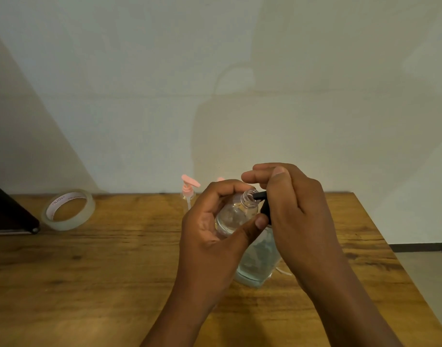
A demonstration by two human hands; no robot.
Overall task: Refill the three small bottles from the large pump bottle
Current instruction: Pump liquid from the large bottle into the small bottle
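Note:
My left hand (209,229) grips a small clear bottle (236,214), tilted, its open threaded neck pointing up and right. The black spout (260,195) of the large pump bottle (257,261) touches that neck. My right hand (287,204) lies over the black pump head, fingers curled over it and the thumb on top. The large bottle stands on the wooden table (114,266) and holds clear liquid. Behind my left hand stands another small bottle with a pink pump (188,187). A further pink top (220,179) peeks out beside it.
A roll of clear tape (68,210) lies at the table's back left. A dark flat object (9,214) sits at the left edge. The table's right edge runs diagonally at the right, with floor beyond. A thin clear tube (283,270) lies by the large bottle's base.

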